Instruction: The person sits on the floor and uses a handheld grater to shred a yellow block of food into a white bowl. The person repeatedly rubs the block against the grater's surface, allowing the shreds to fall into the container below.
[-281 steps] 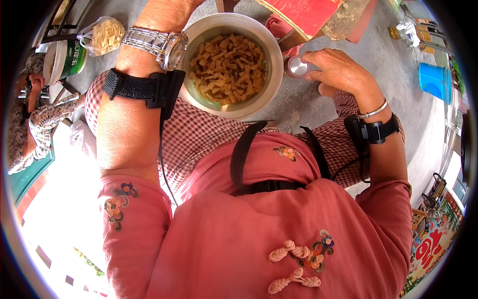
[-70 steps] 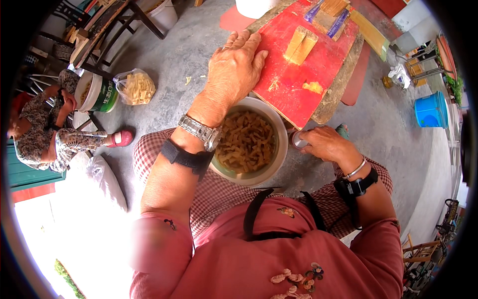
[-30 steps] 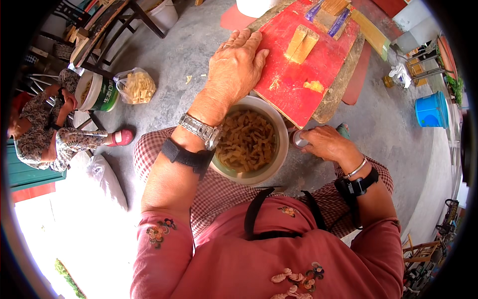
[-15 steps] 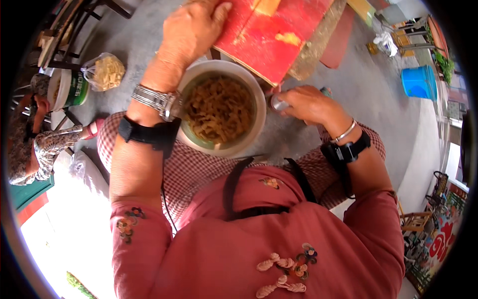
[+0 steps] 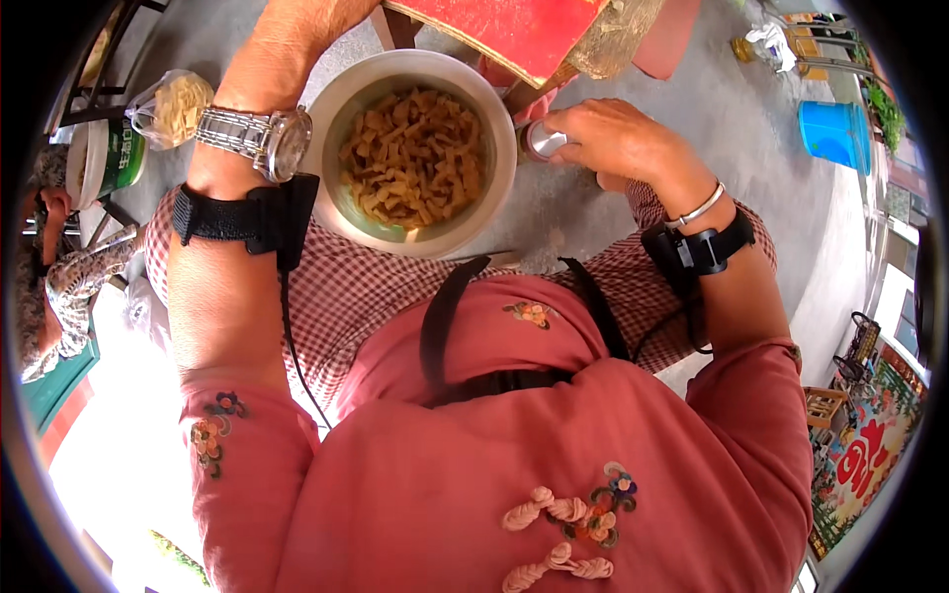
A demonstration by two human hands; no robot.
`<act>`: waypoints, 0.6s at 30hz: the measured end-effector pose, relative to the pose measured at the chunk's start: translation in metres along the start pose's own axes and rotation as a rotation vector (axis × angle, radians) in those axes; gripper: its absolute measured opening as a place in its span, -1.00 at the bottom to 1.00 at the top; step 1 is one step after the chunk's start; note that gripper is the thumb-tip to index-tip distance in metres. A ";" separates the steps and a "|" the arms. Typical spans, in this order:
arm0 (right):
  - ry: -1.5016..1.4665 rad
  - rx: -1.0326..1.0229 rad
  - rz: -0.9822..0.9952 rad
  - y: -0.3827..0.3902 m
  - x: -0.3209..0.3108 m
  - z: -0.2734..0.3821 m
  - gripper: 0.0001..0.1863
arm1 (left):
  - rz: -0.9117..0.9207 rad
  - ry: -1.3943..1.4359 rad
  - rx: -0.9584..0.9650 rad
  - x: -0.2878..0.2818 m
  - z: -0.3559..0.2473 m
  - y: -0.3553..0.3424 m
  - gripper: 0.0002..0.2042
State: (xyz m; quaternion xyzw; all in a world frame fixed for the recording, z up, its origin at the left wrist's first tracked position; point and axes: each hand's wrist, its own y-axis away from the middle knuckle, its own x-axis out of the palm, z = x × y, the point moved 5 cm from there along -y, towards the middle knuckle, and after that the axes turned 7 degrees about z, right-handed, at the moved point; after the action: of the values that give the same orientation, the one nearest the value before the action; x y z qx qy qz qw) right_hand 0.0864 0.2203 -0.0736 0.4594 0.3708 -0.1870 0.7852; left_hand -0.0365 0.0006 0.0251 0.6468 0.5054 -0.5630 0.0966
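A pale round basin [image 5: 321, 173] holds many short brown strips [image 5: 415, 158] of what looks like food. It stands in front of my knees, beside the near corner of a low red-topped table [image 5: 534, 30]. My left hand [image 5: 331, 12] reaches past the basin's left side to the table's near left edge. The top of the picture cuts off its fingers. To the right of the basin, my right hand [image 5: 618, 143] is closed around a small cylinder with a shiny silver end [image 5: 544, 140]. Its far side is hidden by the table corner and my fingers.
On the left are a clear bag of pale strips [image 5: 180, 107] and a white and green bucket [image 5: 117, 163], with another person's arm [image 5: 54, 212] beside it. A blue bucket [image 5: 832, 136] stands far right. Dark straps and a cable [image 5: 297, 346] hang from my wrists.
The view has shifted, so the basin and table sit higher and farther left. My left hand has slid mostly out past the top edge. My right hand still grips the silver-ended cylinder.
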 end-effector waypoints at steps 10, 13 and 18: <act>0.008 0.001 -0.016 0.000 0.002 -0.006 -0.72 | 0.020 0.010 0.000 0.004 0.000 -0.001 -0.64; 0.008 0.017 0.009 0.000 0.002 -0.007 -0.71 | 0.023 0.021 -0.008 0.004 0.000 -0.001 -0.64; 0.029 0.094 0.125 0.000 -0.006 0.001 -0.68 | 0.035 0.020 -0.025 0.000 -0.003 0.000 -0.63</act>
State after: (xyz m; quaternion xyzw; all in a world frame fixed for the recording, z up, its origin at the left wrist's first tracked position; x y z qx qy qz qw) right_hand 0.0831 0.2196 -0.0691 0.5208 0.3434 -0.1480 0.7674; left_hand -0.0348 0.0027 0.0260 0.6601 0.5018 -0.5482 0.1094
